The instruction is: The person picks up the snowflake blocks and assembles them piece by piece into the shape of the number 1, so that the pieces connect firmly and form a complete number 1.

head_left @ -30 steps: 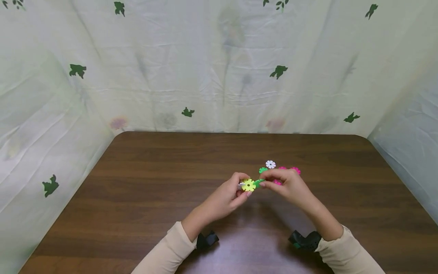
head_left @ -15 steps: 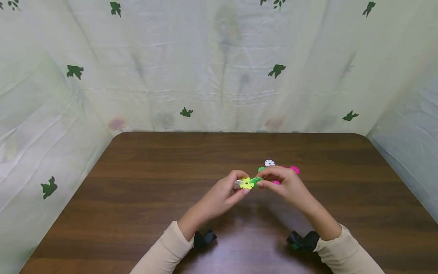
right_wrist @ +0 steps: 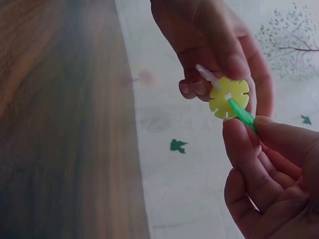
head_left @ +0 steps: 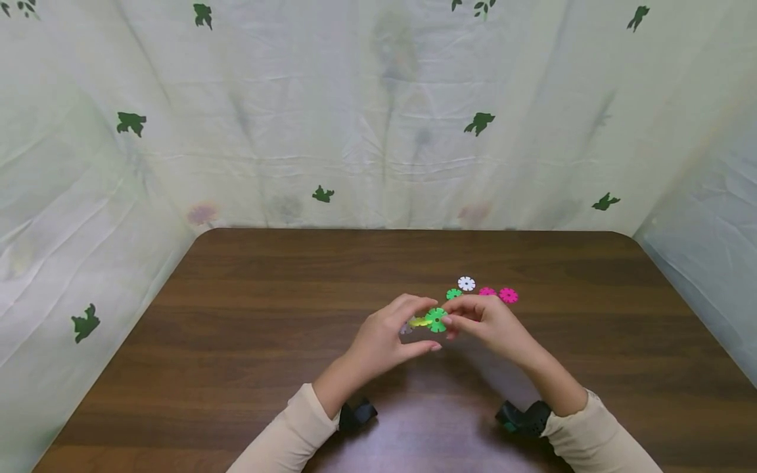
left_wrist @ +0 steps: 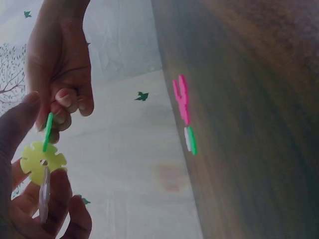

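A short chain of notched plastic interlocking discs hangs above the table between the two hands. The green disc (head_left: 437, 320) faces the head camera, the yellow disc (head_left: 418, 322) appears nearly edge-on, and a whitish disc (head_left: 406, 327) sits at the left end. With thumb and index finger, my right hand (head_left: 493, 323) pinches the green disc's right edge. Around the yellow and whitish discs, my left hand (head_left: 387, 335) has its thumb and fingers spread apart. In the left wrist view, the yellow disc (left_wrist: 35, 162) joins the green and whitish ones crosswise.
Behind the right hand lie a white disc (head_left: 466, 284), another green disc (head_left: 453, 294) and pink discs (head_left: 508, 295) on the brown wooden table (head_left: 284, 289). A pale curtain (head_left: 367, 131) with green bird shapes stands along the table's back and sides.
The chain has turned: the green disc now faces the head camera and the yellow one is edge-on. My left thumb and fingers have spread away from the yellow disc; my right hand still pinches green.
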{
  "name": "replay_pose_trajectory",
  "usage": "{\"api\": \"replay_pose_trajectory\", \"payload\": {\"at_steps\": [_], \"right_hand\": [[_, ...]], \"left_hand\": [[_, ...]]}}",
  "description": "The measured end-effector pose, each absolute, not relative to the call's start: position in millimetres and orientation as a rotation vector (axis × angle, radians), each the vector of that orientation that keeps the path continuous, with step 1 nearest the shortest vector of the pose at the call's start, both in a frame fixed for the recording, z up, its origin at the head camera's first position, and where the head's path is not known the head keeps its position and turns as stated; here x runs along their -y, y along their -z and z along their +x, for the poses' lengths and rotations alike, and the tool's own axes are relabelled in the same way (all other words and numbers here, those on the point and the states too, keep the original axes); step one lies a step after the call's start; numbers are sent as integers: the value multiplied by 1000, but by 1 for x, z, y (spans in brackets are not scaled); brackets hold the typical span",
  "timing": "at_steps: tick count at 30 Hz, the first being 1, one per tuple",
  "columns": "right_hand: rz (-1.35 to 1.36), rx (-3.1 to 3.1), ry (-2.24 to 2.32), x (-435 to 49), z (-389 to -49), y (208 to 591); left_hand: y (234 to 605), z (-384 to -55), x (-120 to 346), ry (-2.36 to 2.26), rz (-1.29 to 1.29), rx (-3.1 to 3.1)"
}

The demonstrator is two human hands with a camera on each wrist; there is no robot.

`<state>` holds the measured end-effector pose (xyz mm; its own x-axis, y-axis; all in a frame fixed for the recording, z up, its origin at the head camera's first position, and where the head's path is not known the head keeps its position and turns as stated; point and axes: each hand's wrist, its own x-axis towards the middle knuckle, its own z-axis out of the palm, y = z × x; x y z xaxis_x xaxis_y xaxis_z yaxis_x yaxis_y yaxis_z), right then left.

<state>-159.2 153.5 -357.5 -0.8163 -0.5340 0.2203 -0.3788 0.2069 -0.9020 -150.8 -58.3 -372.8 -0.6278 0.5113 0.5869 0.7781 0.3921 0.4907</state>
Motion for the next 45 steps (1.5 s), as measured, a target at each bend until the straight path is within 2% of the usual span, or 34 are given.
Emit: {"api": "replay_pose_trajectory", "payload": {"at_steps": [7,14,22,30,37,45], "right_hand": [[-907,-2261,1736,-149,-157,358],[-806,-2571,1601,-169,-163,361],[-636,-2687,1384,-199,-180,393],[-624,-2789,1231,-207,-190,420],[-594,-2855,1026,-207,-193,420],[-633,-2689,1234,-205,-190,412]], "left_hand": [[375,-151,57,990,-1052,2235],[374,-154,60,1027,-1021,2224],[372,-155,62,1052,-991,2210],[372,-155,64,1028,-959,2215],[372,-156,64,1016,-963,2217],[371,-155,64,1006,-971,2230]]}}
